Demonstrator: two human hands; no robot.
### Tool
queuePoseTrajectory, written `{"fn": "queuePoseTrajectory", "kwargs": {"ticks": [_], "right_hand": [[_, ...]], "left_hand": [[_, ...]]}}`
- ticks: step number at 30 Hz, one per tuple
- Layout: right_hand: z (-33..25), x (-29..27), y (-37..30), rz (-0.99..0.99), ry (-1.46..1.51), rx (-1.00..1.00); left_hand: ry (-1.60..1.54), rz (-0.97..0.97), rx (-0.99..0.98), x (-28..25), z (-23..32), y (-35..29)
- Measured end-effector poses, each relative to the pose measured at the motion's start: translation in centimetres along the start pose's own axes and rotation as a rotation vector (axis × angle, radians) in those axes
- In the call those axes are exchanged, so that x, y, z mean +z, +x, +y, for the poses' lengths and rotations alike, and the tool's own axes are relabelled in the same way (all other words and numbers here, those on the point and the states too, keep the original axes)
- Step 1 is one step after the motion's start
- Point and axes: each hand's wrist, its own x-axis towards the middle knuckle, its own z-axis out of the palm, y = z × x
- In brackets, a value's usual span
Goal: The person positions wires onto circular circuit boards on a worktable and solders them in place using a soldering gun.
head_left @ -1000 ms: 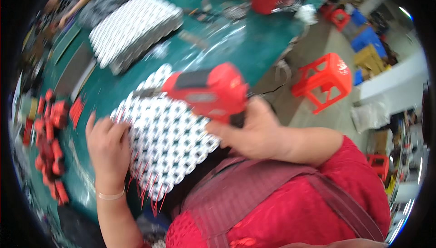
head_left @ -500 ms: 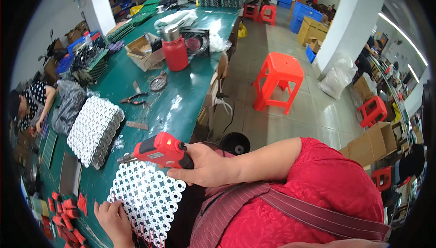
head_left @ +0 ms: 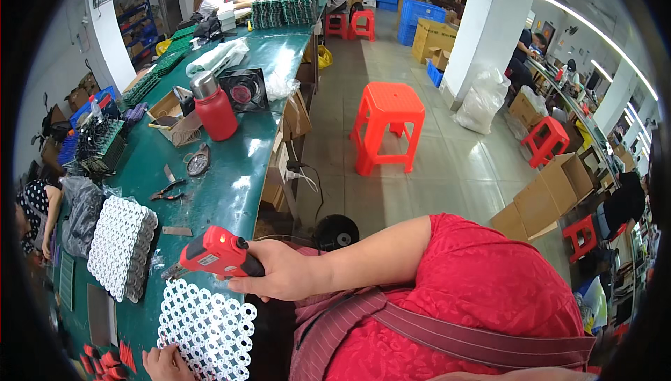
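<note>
My right hand (head_left: 279, 269) is wrapped around the grip of a red-and-black soldering gun (head_left: 213, 252). Its metal tip points left, just above the far left corner of a white panel of round ring-shaped boards (head_left: 210, 325). At that panel's near left edge is my left hand (head_left: 166, 365), fingers bent together; what they pinch, if anything, is too small to make out. A stack of similar white panels (head_left: 119, 241) stands beyond, to the left. Bundles of red wires (head_left: 101, 363) lie at the lower left, partly cut off by the dark rim.
On the green table (head_left: 217, 192) are pliers (head_left: 168, 191), a round dish (head_left: 198, 161), a red flask (head_left: 215, 115), a small fan (head_left: 244, 91) and an open box (head_left: 171, 112). A red stool (head_left: 391, 119) stands on the floor. Other people work at the far end and left.
My view has swung up and to the right, so the scene sits lower and further left. The soldering gun stays in my right hand; my left hand remains at the panel's edge.
</note>
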Motion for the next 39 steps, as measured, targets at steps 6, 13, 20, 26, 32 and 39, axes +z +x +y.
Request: {"fn": "queuePoseTrajectory", "kwargs": {"ticks": [6,13,20,26,32,39], "right_hand": [[1.4,-0.9,1.7,-0.023,0.066,0.047],[2.0,-1.3,3.9,-0.074,0.200,0.151],[3.9,-1.3,6.6,-0.136,0.248,0.143],[5.6,-1.7,9.2,-0.187,0.352,0.200],[6.4,-1.8,10.2,-0.192,0.478,0.194],[6.4,-1.7,9.7,-0.196,0.496,0.219]], "left_hand": [[0.025,-0.013,-0.039,-0.1,0.4,0.3],[0.015,-0.055,-0.055,0.1,0.1,0.3],[-0.005,-0.077,-0.074,-0.5,0.2,0.6],[-0.045,-0.080,-0.109,0.0,-0.1,0.6],[-0.114,-0.079,-0.126,-0.2,0.1,0.9],[-0.127,-0.061,-0.147,-0.2,-0.3,0.6]]}}
